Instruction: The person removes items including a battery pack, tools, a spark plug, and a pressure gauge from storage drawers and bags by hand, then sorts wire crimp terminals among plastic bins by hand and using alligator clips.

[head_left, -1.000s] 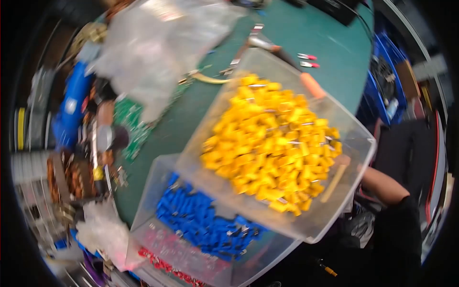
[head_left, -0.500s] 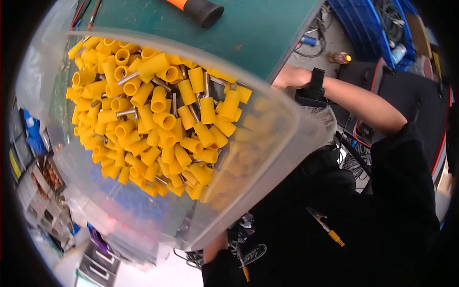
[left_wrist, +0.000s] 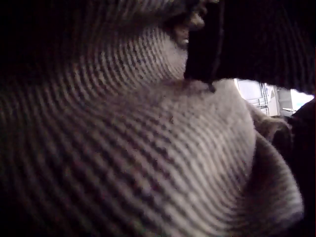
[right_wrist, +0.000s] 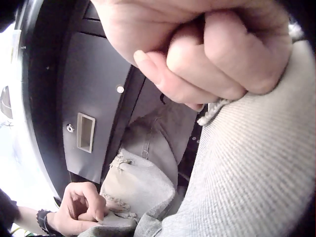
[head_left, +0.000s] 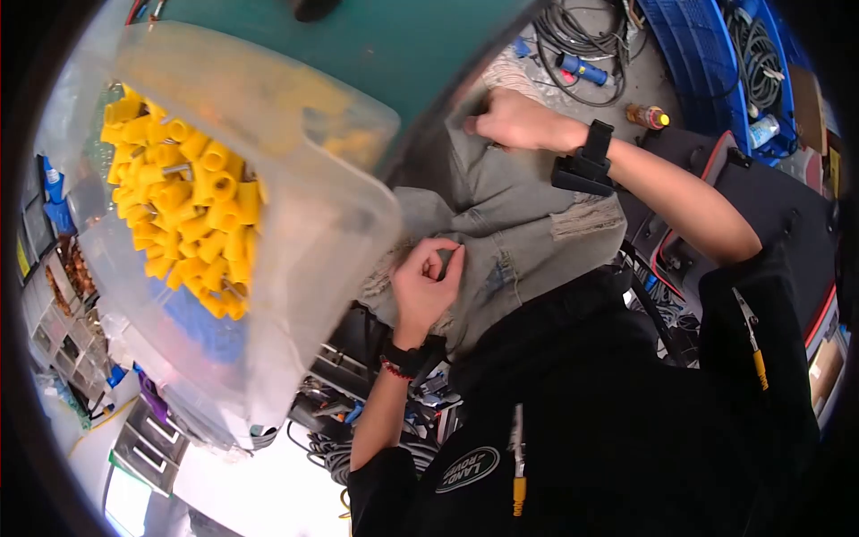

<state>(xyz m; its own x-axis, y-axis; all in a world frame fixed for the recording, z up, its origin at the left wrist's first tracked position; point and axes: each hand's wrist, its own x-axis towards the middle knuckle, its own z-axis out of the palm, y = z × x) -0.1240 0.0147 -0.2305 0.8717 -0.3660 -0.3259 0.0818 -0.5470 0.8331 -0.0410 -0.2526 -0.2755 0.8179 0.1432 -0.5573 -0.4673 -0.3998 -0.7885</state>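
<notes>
In the head view my left hand [head_left: 428,285] rests on the thigh of grey ripped jeans [head_left: 501,210], fingers loosely curled and thumb near the index finger. My right hand [head_left: 519,121] lies farther along the other thigh; the right wrist view shows its fingers [right_wrist: 190,61] curled in against the ribbed denim, holding nothing. Fabric fills most of the left wrist view, so that hand is hidden there. Left of both hands stands a clear plastic bin [head_left: 331,201] with many yellow-sleeved wire terminals [head_left: 179,197]. Blue pieces [head_left: 210,327] show blurred through its wall.
The green tabletop [head_left: 358,54] runs beyond the bin, its dark edge above the lap. A dark cabinet [right_wrist: 94,98] with a recessed handle stands below. Blue crates [head_left: 698,63], coiled cable [head_left: 582,36] and a bottle [head_left: 646,116] are at the upper right.
The head view has swung down and toward the lap, so the bin and table sit farther left and up. Both hands have come into full view on the thighs.
</notes>
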